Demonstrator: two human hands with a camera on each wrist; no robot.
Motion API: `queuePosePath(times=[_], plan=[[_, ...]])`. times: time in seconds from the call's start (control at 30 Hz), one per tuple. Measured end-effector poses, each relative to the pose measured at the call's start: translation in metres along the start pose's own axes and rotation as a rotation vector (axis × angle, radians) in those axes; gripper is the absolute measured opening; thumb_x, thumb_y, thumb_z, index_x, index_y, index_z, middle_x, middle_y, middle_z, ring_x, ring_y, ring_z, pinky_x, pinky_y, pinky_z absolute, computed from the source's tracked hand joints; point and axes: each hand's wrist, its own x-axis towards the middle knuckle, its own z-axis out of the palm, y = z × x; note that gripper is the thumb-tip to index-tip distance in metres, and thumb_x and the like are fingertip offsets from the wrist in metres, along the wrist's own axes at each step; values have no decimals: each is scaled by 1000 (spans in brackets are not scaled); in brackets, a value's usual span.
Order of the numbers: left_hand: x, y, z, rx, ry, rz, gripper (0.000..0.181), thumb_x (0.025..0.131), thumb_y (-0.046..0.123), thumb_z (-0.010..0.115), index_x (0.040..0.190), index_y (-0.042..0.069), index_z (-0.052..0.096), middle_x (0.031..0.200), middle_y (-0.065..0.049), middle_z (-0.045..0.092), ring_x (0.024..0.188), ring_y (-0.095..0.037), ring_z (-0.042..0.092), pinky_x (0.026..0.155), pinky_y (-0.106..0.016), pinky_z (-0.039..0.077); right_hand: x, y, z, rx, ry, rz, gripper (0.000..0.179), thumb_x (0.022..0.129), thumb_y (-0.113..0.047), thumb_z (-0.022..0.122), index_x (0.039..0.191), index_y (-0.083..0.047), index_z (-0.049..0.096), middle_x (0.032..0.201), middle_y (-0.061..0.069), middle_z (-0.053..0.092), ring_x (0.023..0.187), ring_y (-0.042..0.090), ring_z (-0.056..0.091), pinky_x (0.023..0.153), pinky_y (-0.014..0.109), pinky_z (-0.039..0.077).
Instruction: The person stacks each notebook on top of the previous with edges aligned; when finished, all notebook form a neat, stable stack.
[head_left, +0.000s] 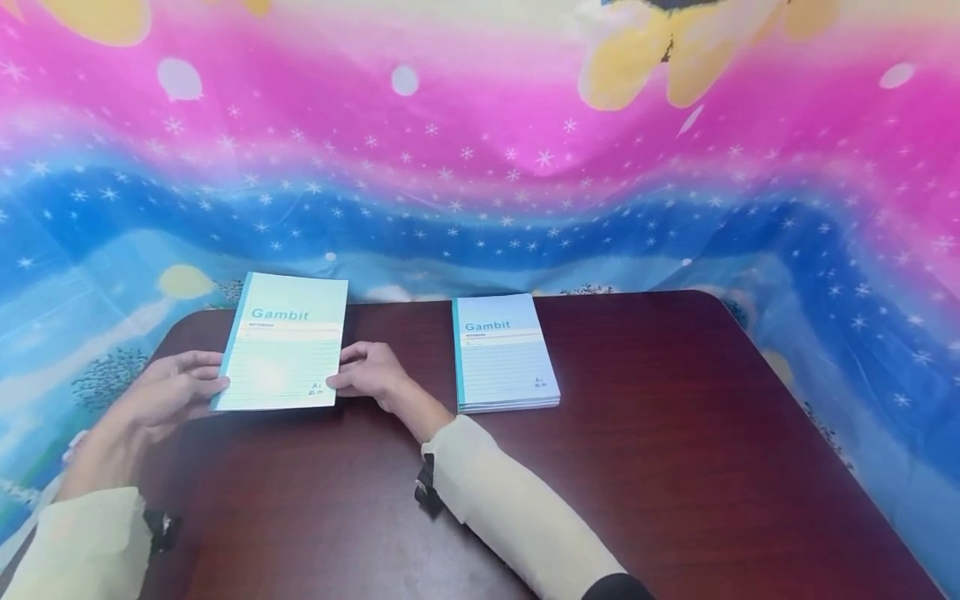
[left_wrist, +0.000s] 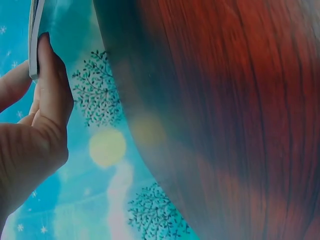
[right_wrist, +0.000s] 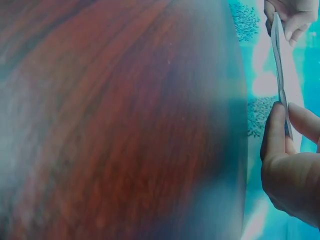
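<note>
Both hands hold a pale green notebook (head_left: 288, 354) marked "Gambit", raised over the left part of the table with its cover facing up toward the head camera. My left hand (head_left: 168, 392) pinches its left edge near the blue-green spine. At the opposite edge, my right hand (head_left: 371, 373) pinches it between thumb and fingers. The left wrist view catches the end of the notebook (left_wrist: 34, 50) between thumb and fingers of the left hand (left_wrist: 37, 115). Edge-on in the right wrist view, the notebook (right_wrist: 281, 70) spans between the right hand (right_wrist: 292, 165) and the left.
A neat stack of similar notebooks (head_left: 508, 358) lies on the dark red-brown wooden table (head_left: 675, 467), right of the held one. Behind and around the table hangs a pink and blue patterned cloth (head_left: 480, 167). Dark straps with small devices sit at both wrists.
</note>
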Motion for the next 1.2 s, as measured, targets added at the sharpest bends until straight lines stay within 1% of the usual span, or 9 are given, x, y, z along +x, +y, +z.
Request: queuePosePath(times=[0.1, 0.2, 0.37, 0.6, 0.73, 0.87, 0.97, 1.1, 1.2], plan=[[1, 2, 6, -12, -3, 8, 58, 104, 3, 52, 147, -17, 18, 102, 11, 62, 90, -12, 71, 80, -34, 60, -1, -3, -6, 6, 19, -11, 42, 81, 15, 74, 119, 3, 62, 89, 13, 73, 85, 28, 74, 75, 35, 62], [3, 5, 12, -34, -2, 14, 58, 104, 3, 54, 147, -16, 20, 101, 12, 64, 91, -12, 71, 80, -34, 60, -3, -7, -14, -16, 28, -18, 45, 84, 13, 74, 126, 4, 61, 93, 14, 73, 88, 27, 74, 77, 35, 62], [8, 11, 24, -47, 11, 24, 56, 103, 4, 56, 145, -14, 24, 101, 10, 64, 90, -13, 71, 80, -34, 60, -6, -13, -28, -49, 27, -25, 40, 88, 9, 72, 126, 5, 63, 99, 14, 73, 90, 26, 74, 79, 36, 61], [11, 17, 38, -49, 10, 20, 57, 102, 5, 59, 145, -12, 27, 102, 8, 65, 91, -13, 71, 79, -35, 60, -13, -18, -44, -86, 21, -36, 38, 89, 7, 71, 126, 4, 64, 99, 12, 74, 90, 24, 73, 79, 36, 61], [11, 19, 42, -29, 8, 32, 60, 101, 8, 62, 147, -11, 27, 103, 7, 65, 91, -13, 71, 80, -35, 60, -17, -18, -52, -102, 19, -48, 39, 90, 6, 71, 128, 3, 63, 100, 12, 74, 91, 24, 73, 80, 36, 61], [8, 21, 46, -11, 23, 42, 62, 101, 10, 64, 148, -11, 29, 104, 7, 65, 92, -12, 71, 80, -34, 60, -19, -19, -55, -125, 16, -62, 41, 90, 5, 71, 130, 3, 63, 102, 13, 73, 91, 24, 73, 79, 35, 61], [6, 23, 52, 9, 48, 43, 62, 101, 11, 64, 148, -11, 31, 108, 2, 65, 91, -12, 71, 80, -34, 60, -23, -22, -59, -150, 10, -81, 42, 90, 5, 71, 131, 4, 62, 103, 14, 73, 92, 26, 73, 80, 36, 61], [10, 30, 66, 27, 74, 38, 58, 101, 10, 63, 147, -9, 35, 118, -11, 62, 92, -13, 70, 81, -36, 60, -29, -29, -70, -185, 27, -103, 43, 91, 5, 71, 133, 4, 60, 106, 17, 71, 96, 30, 72, 84, 40, 60], [12, 35, 75, 23, 84, 38, 56, 100, 8, 63, 147, -9, 36, 121, -15, 59, 91, -14, 69, 81, -36, 60, -33, -33, -77, -223, 35, -115, 45, 91, 4, 70, 135, 3, 59, 109, 18, 70, 97, 31, 72, 85, 42, 60]])
